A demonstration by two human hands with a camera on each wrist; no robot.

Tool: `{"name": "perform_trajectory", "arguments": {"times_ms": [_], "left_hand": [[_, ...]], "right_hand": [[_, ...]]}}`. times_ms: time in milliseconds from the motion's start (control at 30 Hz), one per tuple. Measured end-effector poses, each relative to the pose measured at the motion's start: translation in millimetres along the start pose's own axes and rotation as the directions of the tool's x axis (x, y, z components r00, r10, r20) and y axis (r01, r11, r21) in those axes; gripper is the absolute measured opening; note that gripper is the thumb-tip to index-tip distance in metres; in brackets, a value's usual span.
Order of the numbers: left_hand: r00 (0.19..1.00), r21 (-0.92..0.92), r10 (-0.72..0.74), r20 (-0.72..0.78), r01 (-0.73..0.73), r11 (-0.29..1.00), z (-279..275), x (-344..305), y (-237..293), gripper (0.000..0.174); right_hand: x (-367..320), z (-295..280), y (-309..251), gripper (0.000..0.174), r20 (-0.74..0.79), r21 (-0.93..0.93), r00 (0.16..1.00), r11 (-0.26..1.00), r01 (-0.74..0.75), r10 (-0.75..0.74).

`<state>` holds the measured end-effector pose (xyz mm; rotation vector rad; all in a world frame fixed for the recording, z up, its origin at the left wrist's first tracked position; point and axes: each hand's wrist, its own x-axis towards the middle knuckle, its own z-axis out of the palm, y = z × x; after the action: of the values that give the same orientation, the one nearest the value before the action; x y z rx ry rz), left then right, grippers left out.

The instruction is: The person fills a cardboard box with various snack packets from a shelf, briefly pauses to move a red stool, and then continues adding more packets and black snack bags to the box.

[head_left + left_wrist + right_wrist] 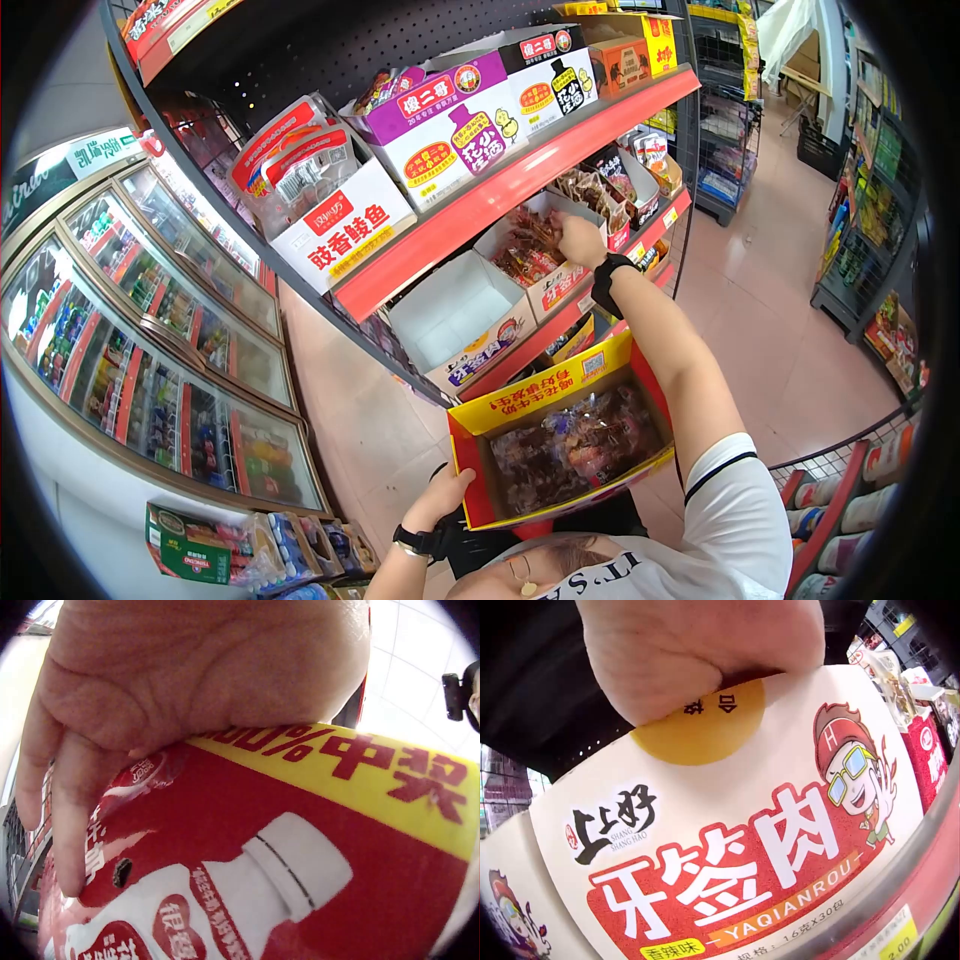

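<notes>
I am watching a shop aisle from the head camera. The left hand is gripping the near corner of a carton held low against the person's body. The carton is open and full of wrapped packets. Its yellow flap carries red Chinese print that I am seeing upside down. The left wrist camera is giving what the head view cannot. It shows the carton's red outer wall, a yellow band reading "00%中奖" and a drawing of a white bottle. The palm is sitting on the rim and the fingers are lying down the wall.

The right hand is reaching up to a box on the middle red shelf. Its fingers are bending over the box's top edge, and I cannot tell whether they are holding anything. Only the right wrist camera is showing the box front. The writing there reads "上上好 SHANG SHANG HAO", "牙签肉 YAQIANROU", "香辣味" and "16克×30包", beside a cartoon face in glasses. A price tag below reads "2.00".

On the shelf above, a purple box is reading "傻二哥". Glass-topped freezers are lining the left side, and a pale tiled floor is running between further racks.
</notes>
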<state>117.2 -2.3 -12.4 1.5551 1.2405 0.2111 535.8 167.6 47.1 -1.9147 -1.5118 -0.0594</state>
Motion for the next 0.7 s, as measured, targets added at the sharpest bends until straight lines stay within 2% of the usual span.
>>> {"name": "perform_trajectory", "arguments": {"times_ms": [33, 67, 100, 167, 200, 233, 267, 300, 333, 367, 433, 467, 500, 567, 633, 667, 700], "left_hand": [[1.000, -0.002, -0.001, -0.001, 0.001, 1.000, 0, -3, 4, 0.038], [1.000, -0.017, 0.008, 0.006, -0.007, 1.000, 0, -5, 7, 0.038], [1.000, -0.031, 0.017, 0.014, -0.016, 0.999, 0, -6, 9, 0.039], [0.999, -0.038, 0.028, 0.034, -0.027, 0.999, 0, -3, 4, 0.039], [0.998, -0.044, 0.041, 0.054, -0.038, 0.998, -1, -2, 1, 0.040], [0.997, -0.045, 0.040, 0.060, -0.037, 0.998, -1, -1, 0, 0.040], [0.998, -0.031, 0.032, 0.053, -0.030, 0.999, -1, 1, -2, 0.039], [0.999, -0.018, 0.024, 0.046, -0.023, 1.000, -1, 1, -2, 0.039], [0.998, -0.021, 0.025, 0.053, -0.024, 1.000, -1, 1, -1, 0.039], [0.999, -0.019, 0.012, 0.052, -0.011, 1.000, -2, 0, 2, 0.039], [0.998, -0.021, 0.002, 0.056, -0.001, 1.000, -2, 2, 1, 0.039], [0.999, -0.013, 0.032, 0.044, -0.031, 0.999, -1, 3, -3, 0.039], [0.998, -0.005, 0.061, 0.032, -0.061, 0.998, -1, 4, -6, 0.039], [0.998, -0.003, 0.059, 0.028, -0.059, 0.998, -1, 8, -11, 0.039], [0.998, 0.001, 0.054, 0.020, -0.054, 0.999, 0, 7, -13, 0.038], [0.999, 0.010, 0.050, 0.019, -0.050, 0.999, 0, 6, -12, 0.038], [0.999, 0.019, 0.046, 0.016, -0.046, 0.999, -1, 5, -11, 0.037]], "right_hand": [[2, 5, 5, 0.028, 0.002, 0.000, 1.000, 1.000, 0.002, -0.002], [5, 11, 8, 0.028, -0.162, 0.256, 0.987, 0.965, 0.052, -0.010], [7, 16, 12, 0.028, -0.319, 0.484, 0.947, 0.864, 0.139, 0.026], [-4, -13, 0, 0.031, -0.374, 0.424, 0.927, 0.887, 0.184, -0.014], [-13, -32, -10, 0.030, -0.194, 0.634, 0.980, 0.769, 0.088, 0.047], [-19, -44, -15, 0.030, 0.002, 0.792, 0.998, 0.609, -0.043, 0.068], [-23, -52, -7, 0.030, 0.102, 0.807, 0.991, 0.589, -0.034, -0.083], [-31, -64, -7, 0.030, 0.105, 0.804, 0.991, 0.593, -0.037, -0.080], [-43, -79, -11, 0.029, 0.277, 0.774, 0.943, 0.624, -0.105, -0.185], [-55, -93, -15, 0.028, 0.441, 0.732, 0.854, 0.662, -0.163, -0.277], [-77, -113, -21, 0.028, 0.578, 0.603, 0.727, 0.794, -0.075, -0.370], [-89, -125, -30, 0.027, 0.690, 0.543, 0.625, 0.832, -0.113, -0.365], [-96, -126, -30, 0.028, 0.762, 0.472, 0.536, 0.879, -0.074, -0.364], [-114, -110, -22, 0.029, 0.825, 0.491, 0.382, 0.863, -0.121, -0.416], [-126, -101, -27, 0.028, 0.891, 0.423, 0.247, 0.895, -0.139, -0.382], [-128, -95, -27, 0.025, 0.812, 0.564, 0.220, 0.824, -0.061, -0.540], [-126, -87, -24, 0.025, 0.813, 0.563, 0.217, 0.824, -0.060, -0.540]]}}
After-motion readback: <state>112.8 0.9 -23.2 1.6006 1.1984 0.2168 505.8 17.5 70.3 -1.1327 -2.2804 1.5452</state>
